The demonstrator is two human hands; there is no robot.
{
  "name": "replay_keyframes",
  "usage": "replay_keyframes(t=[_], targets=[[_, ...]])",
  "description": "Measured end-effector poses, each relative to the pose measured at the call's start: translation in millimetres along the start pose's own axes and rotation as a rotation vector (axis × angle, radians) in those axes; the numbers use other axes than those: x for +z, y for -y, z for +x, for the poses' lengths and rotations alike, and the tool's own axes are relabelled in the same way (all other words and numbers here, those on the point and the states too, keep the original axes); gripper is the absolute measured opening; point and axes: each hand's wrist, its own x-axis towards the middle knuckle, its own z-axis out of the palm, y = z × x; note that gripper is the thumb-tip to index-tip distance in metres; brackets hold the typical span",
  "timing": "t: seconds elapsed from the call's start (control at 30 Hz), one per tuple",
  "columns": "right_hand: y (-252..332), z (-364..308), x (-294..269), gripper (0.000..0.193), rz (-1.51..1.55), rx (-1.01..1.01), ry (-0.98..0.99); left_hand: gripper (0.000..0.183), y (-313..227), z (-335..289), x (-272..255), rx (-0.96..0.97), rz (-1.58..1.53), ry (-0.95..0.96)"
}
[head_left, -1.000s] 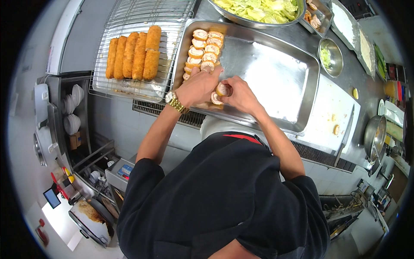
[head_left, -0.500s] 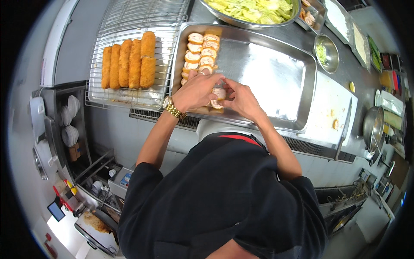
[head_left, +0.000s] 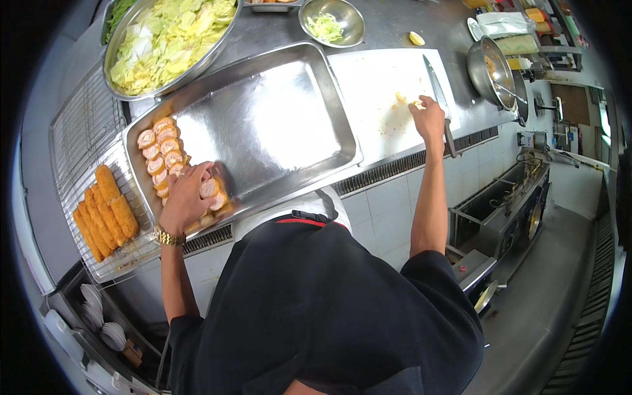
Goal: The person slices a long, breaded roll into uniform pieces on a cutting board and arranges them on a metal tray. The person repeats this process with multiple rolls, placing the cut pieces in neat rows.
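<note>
Rows of sliced breaded rolls (head_left: 169, 145), with pale pink-and-white spiral middles and a golden crust, stand along the left end of a deep steel tray (head_left: 359, 155). My left hand (head_left: 187, 194), a gold watch at its wrist, curls over the near slices, its fingers around a roll slice (head_left: 209, 188). Out to the right, my right hand (head_left: 429, 118) reaches over the white cutting board (head_left: 368, 85). Its fingertips close on a small roll end piece, mostly hidden by the fingers. Beside that hand lies a knife (head_left: 436, 84).
Several whole golden breaded rolls (head_left: 108, 210) lie on a wire rack (head_left: 85, 125) at the left. Behind the tray stands a large bowl of chopped cabbage (head_left: 174, 46). Farther right are a small steel bowl (head_left: 349, 23), a lemon wedge (head_left: 416, 38) and another bowl (head_left: 484, 72).
The view has swung to the right. My right hand has left the slices in the tray and moved to the end piece on the board. The left hand stays at the slices.
</note>
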Motion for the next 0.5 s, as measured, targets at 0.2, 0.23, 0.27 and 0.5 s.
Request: replay_keyframes(t=[0.2, 0.23, 0.27, 0.5], targets=[[-54.0, 41.7, 22.9, 0.070, 0.022, 0.123, 0.108, 0.070, -5.7, -10.4, -6.4, -0.094, 0.016, -0.235], [-51.2, 42.0, 20.5, 0.068, -0.013, 0.121, 0.127, 0.067, -7.4, -15.0, -7.7, -0.115, 0.018, -0.301], [-46.3, 39.4, 17.1, 0.064, 0.097, 0.139, 0.164, 0.064, -9.7, -21.0, -8.6, -0.147, -0.012, -0.345], [26.9, -7.6, -9.4, 0.041, 1.320, 0.171, 0.517, 0.051, -23.3, -56.0, 5.0, -0.235, -0.324, -0.667]])
